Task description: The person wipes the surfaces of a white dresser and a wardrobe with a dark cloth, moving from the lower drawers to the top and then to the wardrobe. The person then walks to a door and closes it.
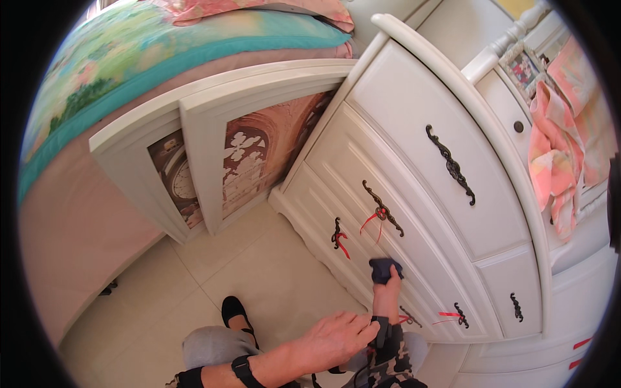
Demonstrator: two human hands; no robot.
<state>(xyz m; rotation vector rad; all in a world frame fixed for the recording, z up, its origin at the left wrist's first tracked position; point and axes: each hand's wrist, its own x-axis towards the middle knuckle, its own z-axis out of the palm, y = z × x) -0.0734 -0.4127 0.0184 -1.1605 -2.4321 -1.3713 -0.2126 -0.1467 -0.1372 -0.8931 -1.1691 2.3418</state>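
Observation:
My right hand is closed around a bunched dark navy cloth, held at the lower drawer fronts of a white wooden dresser. Its fingers are mostly hidden by the cloth. My left hand lies across at the right wrist, its fingertips by the black band there; whether they touch it I cannot tell. No object shows in the left hand, and its fingers are slightly bent and a little apart. Ornate dark metal handles sit on the drawers, several with red ribbons tied on.
Two white framed panels with printed pictures lean upright between the bed and the dresser. Pale floor tiles lie below, with my black shoe. A pink patterned cloth and a picture frame are at upper right.

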